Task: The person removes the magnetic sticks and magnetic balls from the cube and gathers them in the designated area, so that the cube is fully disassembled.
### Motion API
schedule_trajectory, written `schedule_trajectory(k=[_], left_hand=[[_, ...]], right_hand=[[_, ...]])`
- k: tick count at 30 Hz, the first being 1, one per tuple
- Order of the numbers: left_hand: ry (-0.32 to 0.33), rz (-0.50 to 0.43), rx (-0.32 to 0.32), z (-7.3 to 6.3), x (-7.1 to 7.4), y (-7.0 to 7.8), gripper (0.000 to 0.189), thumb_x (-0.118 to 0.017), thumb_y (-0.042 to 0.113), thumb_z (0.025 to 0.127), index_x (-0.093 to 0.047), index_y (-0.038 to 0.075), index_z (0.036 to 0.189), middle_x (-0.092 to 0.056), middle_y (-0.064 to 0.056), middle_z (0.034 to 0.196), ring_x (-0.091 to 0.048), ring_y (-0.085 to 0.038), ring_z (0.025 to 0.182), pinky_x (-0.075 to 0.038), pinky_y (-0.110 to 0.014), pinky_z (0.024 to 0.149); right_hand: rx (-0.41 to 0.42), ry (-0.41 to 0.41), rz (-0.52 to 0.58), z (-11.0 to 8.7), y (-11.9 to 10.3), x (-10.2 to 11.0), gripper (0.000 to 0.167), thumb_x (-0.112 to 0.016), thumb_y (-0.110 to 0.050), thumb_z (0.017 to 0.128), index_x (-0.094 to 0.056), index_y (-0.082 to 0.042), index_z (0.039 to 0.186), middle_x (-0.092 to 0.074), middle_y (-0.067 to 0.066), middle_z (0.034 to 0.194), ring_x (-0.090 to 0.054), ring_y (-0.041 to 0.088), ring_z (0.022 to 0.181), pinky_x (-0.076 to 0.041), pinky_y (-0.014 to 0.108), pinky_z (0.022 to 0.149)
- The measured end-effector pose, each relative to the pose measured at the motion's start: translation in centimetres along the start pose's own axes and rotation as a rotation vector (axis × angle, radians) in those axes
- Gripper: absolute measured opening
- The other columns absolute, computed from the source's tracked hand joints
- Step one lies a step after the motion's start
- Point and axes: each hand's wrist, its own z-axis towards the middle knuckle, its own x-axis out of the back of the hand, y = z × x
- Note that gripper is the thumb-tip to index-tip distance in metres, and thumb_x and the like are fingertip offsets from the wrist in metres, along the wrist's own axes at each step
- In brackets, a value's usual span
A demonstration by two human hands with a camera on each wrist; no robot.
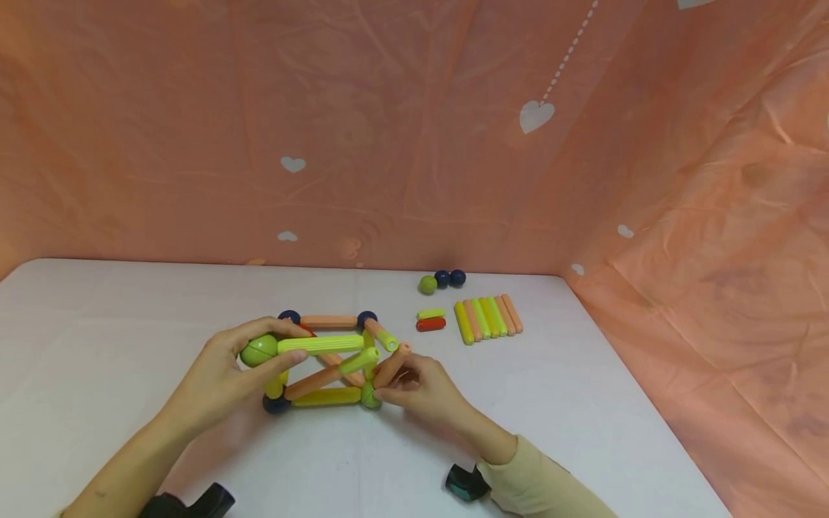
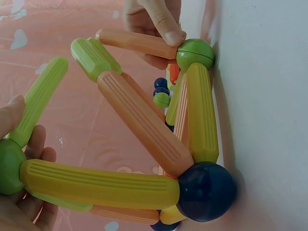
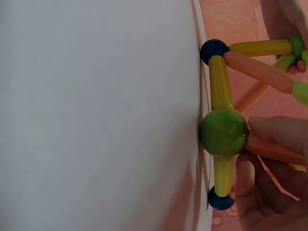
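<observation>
The whole backdrop is a wrinkly orange-pink sheet (image 1: pixel 401 137) with white hearts printed on it, hanging behind my setup and draping down the right side too. In front of that is my white tabletop (image 1: pixel 570 424), with rounded corners at the far edge. My build, a frame of rods and balls (image 1: pixel 327 397), sits left of center, dark blue balls down on the surface at its near left corner and along the far side.

Both hands are busy. My left hand (image 1: pixel 223 367) grips a raised green ball (image 1: pixel 259 350) and the lime rod (image 1: pixel 324 344) sticking out of it, thumb along the rod. A yellow rod links that ball down to the near left corner. My right hand (image 1: pixel 427 388) pinches an orange rod (image 1: pixel 392 365) right where it meets the lower green ball (image 1: pixel 371 395) at the near right corner.

Off to the right, toward the back, there's a neat row of yellow, lime and orange rods (image 1: pixel 488 318), then a short lime piece (image 1: pixel 431 314) just beside a short red piece (image 1: pixel 431 325). Smallest stuff: one loose green ball (image 1: pixel 427 285) near two dark blue balls (image 1: pixel 442 279).
</observation>
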Motion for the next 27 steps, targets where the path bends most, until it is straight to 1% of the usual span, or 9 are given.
schedule_trajectory(k=[5,7,10,14,16,18,21,24,27], left_hand=[[-0.006,-0.002,0.013,0.0,0.0,0.0,0.018,-0.070,0.029,0.088,-0.068,0.028,0.106,-0.065,0.003,0.103,-0.050,-0.010,0.089,-0.039,-0.019,0.071],[-0.009,-0.005,0.019,0.1,-0.1,0.0,0.019,-0.071,0.029,0.088,-0.068,0.027,0.106,-0.064,0.003,0.104,-0.049,-0.011,0.088,-0.038,-0.020,0.070],[-0.010,-0.014,0.014,0.1,-0.2,-0.1,0.019,-0.071,0.027,0.087,-0.068,0.027,0.106,-0.064,0.003,0.104,-0.050,-0.010,0.088,-0.039,-0.019,0.070],[-0.013,-0.010,0.019,0.1,-0.2,0.0,0.018,-0.071,0.030,0.088,-0.068,0.027,0.105,-0.064,0.003,0.102,-0.050,-0.010,0.088,-0.040,-0.019,0.070],[-0.014,0.002,0.025,0.1,-0.1,0.1,0.018,-0.070,0.032,0.088,-0.067,0.028,0.105,-0.064,0.004,0.102,-0.050,-0.010,0.089,-0.040,-0.019,0.070],[-0.014,0.004,0.026,0.1,0.0,0.1,0.017,-0.070,0.032,0.088,-0.067,0.029,0.104,-0.063,0.004,0.100,-0.050,-0.011,0.088,-0.040,-0.020,0.069],[-0.010,0.005,0.015,0.1,0.1,0.2,0.017,-0.070,0.031,0.088,-0.067,0.029,0.104,-0.064,0.005,0.101,-0.051,-0.010,0.089,-0.040,-0.018,0.072],[-0.008,0.000,0.011,0.0,0.2,0.3,0.017,-0.070,0.031,0.088,-0.067,0.029,0.104,-0.064,0.005,0.102,-0.052,-0.010,0.091,-0.040,-0.016,0.074],[-0.005,0.001,0.011,-0.1,0.2,0.3,0.017,-0.071,0.030,0.088,-0.067,0.029,0.104,-0.064,0.005,0.102,-0.052,-0.009,0.091,-0.040,-0.016,0.074]], right_hand=[[0.049,0.030,-0.080,-0.1,-0.3,0.0,0.010,-0.074,-0.008,0.082,-0.069,-0.005,0.091,-0.071,0.008,0.094,-0.060,0.010,0.079,-0.052,0.022,0.072],[0.057,0.039,-0.085,-0.1,-0.3,0.1,0.008,-0.072,-0.006,0.083,-0.069,-0.004,0.090,-0.071,0.007,0.094,-0.061,0.010,0.080,-0.053,0.022,0.073],[0.020,0.032,-0.050,-0.3,-0.2,0.3,0.006,-0.071,-0.006,0.084,-0.070,-0.005,0.089,-0.071,0.006,0.097,-0.064,0.009,0.084,-0.054,0.023,0.076],[-0.072,0.026,-0.021,-0.7,0.0,0.9,0.013,-0.069,-0.012,0.088,-0.070,-0.005,0.099,-0.071,0.005,0.100,-0.064,0.009,0.087,-0.053,0.022,0.078],[-0.082,0.031,-0.030,-0.9,0.2,1.3,0.014,-0.067,-0.014,0.090,-0.069,-0.006,0.100,-0.070,0.006,0.103,-0.064,0.011,0.089,-0.052,0.022,0.079],[-0.089,0.038,-0.036,-1.0,0.4,1.9,0.011,-0.065,-0.014,0.091,-0.067,-0.006,0.098,-0.068,0.008,0.107,-0.064,0.014,0.094,-0.052,0.022,0.081],[-0.089,0.057,-0.041,-1.3,0.7,2.9,0.007,-0.064,-0.010,0.090,-0.065,-0.005,0.095,-0.065,0.009,0.112,-0.063,0.017,0.097,-0.051,0.023,0.084],[-0.128,0.078,-0.026,-1.6,1.2,4.3,0.021,-0.065,-0.009,0.090,-0.062,-0.002,0.109,-0.065,0.011,0.111,-0.064,0.018,0.095,-0.051,0.021,0.084],[-0.156,0.109,-0.008,-1.9,1.8,5.6,0.038,-0.066,-0.009,0.089,-0.055,0.002,0.123,-0.066,0.015,0.107,-0.066,0.021,0.092,-0.051,0.021,0.083]])
